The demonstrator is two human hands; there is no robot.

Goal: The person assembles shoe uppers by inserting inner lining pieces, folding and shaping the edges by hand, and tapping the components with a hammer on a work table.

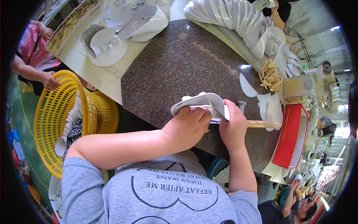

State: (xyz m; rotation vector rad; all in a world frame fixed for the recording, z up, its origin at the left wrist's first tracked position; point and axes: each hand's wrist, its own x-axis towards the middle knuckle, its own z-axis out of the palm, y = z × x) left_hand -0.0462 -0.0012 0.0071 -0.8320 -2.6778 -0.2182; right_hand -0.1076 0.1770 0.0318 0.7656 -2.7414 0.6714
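Both of my hands hold a curved white shoe upper [203,100] above the near part of a dark speckled stone slab [175,67]. My left hand [188,125] comes across from the left, its fingers curled around the upper's underside. On the other end, my right hand [234,125] pinches the edge between thumb and fingers. Small pale trim shows along the upper's far edge. Beside my right hand lies a hammer [261,124], its wooden handle pointing right and its head partly hidden.
White uppers with glittery bows [106,46] lie at far left; a row of white uppers [231,18] stands at far right. Right of the slab are a tan crumpled bundle [271,75] and red box [291,136]. Another person's hand [51,81] touches a yellow basket [84,108].
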